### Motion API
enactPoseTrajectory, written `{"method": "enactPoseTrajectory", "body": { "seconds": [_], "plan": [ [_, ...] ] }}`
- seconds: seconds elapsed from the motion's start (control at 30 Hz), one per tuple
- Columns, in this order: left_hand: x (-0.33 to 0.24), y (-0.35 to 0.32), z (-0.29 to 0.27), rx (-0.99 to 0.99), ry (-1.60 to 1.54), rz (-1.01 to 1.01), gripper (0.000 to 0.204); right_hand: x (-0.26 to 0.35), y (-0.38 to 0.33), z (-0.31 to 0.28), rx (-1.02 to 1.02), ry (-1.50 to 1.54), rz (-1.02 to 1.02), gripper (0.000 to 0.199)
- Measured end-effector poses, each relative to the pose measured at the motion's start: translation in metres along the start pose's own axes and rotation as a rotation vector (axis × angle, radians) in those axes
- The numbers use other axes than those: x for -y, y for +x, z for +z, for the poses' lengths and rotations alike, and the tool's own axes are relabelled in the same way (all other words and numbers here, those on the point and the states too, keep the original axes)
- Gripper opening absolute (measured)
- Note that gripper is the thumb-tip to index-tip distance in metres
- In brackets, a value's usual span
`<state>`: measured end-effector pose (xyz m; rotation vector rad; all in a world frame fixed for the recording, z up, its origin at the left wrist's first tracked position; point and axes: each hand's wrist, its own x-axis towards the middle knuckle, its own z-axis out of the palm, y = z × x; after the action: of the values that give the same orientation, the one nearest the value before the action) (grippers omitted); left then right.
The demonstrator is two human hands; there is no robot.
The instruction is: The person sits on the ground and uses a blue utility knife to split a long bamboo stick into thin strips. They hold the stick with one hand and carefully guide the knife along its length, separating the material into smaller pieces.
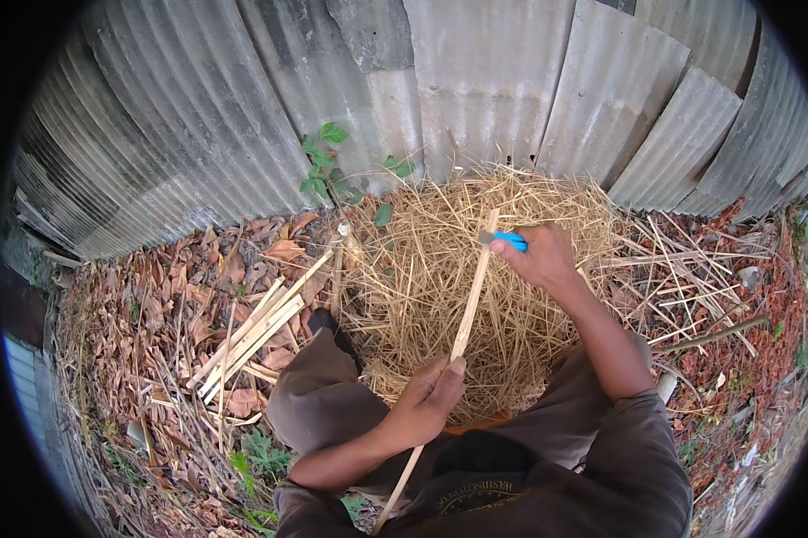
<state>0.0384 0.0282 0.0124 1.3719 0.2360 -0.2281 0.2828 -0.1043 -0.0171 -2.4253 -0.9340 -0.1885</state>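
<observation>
- Apparently, shaving is under way: the long, pale, flat wooden strip [469,314] slants from above the heap down past the person's body, in one piece; whether its faces are finished cannot be told.
- The right hand [540,255] has its fingers closed on a small blue-handled knife [511,240], whose grey blade lies at the strip's far end; whether the edge bites is unclear.
- The left hand [432,394] grips the strip lower down, fingers wrapped round it, thumb on top.
- Much seems cut, judging by the wide heap of thin, straw-coloured strands [404,296] between the legs.
- Several straight, pale wooden strips [251,341] lie at the left, perhaps work left or done.
- Around are brown, dry fallen leaves [171,296] and, at the right, thin scattered sticks [691,278].
- Just beyond the heap, a grey corrugated metal fence [493,90] limits forward reach.
</observation>
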Motion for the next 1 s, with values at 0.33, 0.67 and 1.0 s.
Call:
{"method": "enactPoseTrajectory", "body": {
  "seconds": [0.33,0.67,1.0],
  "plan": [
    [-0.003,0.016,-0.009,-0.036,-0.107,0.124,0.027,-0.002,-0.002,-0.007,0.075,0.148,0.205,0.07],
    [0.001,0.023,0.0,-0.228,0.084,0.16,0.019,0.013,-0.006,-0.007,0.036,-0.078,-0.122,0.07],
    [-0.006,0.02,0.003,-0.244,0.122,0.182,0.02,0.027,-0.017,-0.002,0.039,-0.056,-0.313,0.072]
  ]
}}
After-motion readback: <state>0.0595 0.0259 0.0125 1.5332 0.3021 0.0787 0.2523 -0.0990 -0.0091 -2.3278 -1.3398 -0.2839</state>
